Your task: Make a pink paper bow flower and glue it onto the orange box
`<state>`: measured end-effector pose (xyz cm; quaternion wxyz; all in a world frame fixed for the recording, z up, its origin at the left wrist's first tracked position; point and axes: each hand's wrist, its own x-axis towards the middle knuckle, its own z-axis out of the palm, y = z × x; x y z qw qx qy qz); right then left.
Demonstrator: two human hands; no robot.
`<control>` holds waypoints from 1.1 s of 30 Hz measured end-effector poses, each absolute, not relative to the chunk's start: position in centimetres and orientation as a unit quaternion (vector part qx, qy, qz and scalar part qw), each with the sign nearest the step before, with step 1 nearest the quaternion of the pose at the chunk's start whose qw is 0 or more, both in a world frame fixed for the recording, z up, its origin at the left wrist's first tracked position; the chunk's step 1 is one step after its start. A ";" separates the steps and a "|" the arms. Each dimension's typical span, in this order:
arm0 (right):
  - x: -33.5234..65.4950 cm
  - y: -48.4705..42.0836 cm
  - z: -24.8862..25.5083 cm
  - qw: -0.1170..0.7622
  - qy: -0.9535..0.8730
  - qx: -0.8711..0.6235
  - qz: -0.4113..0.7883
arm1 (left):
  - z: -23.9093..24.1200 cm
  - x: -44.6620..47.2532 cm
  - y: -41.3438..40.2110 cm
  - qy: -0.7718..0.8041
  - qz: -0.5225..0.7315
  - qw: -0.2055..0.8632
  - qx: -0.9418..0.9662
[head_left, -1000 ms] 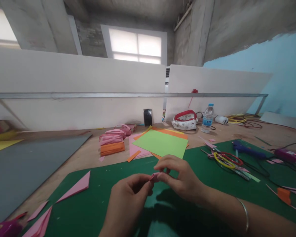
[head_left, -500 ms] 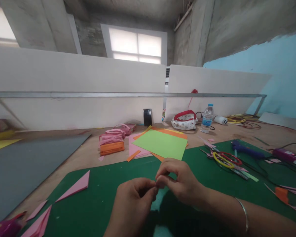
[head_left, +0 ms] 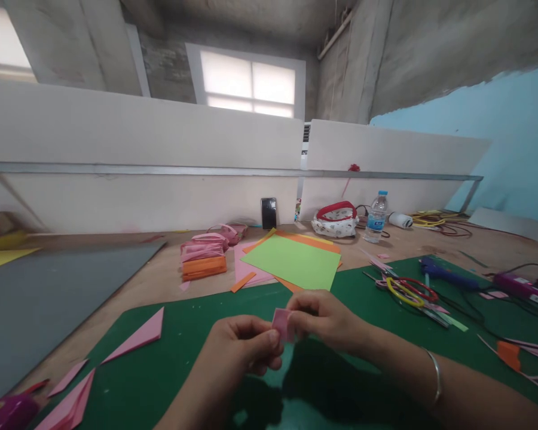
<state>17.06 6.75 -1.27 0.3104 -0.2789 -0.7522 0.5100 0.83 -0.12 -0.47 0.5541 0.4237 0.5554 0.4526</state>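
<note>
Both of my hands meet over the green cutting mat (head_left: 174, 364) and pinch one small folded pink paper piece (head_left: 281, 322). My left hand (head_left: 246, 349) grips its lower left edge between thumb and fingers. My right hand (head_left: 325, 319) holds its right side with the fingertips closed; a thin bangle sits on that wrist. A green sheet (head_left: 293, 261) lies on orange and pink sheets just beyond the hands.
Pink paper triangles (head_left: 137, 337) and offcuts lie on the mat's left. Stacked pink and orange folded strips (head_left: 203, 258) sit behind. Scissors (head_left: 407, 289), a blue glue gun (head_left: 448, 275) and cables crowd the right. A water bottle (head_left: 376, 216), a pouch and a phone stand by the white partition.
The pink piece now stands upright and visible between my fingertips; half a second ago my fingers hid it. My hands shifted slightly. The view tilted a little.
</note>
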 end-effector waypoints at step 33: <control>17.0 6.4 -1.7 0.376 -0.702 -0.275 0.539 | -0.2 1.2 0.2 0.566 0.460 0.442 0.521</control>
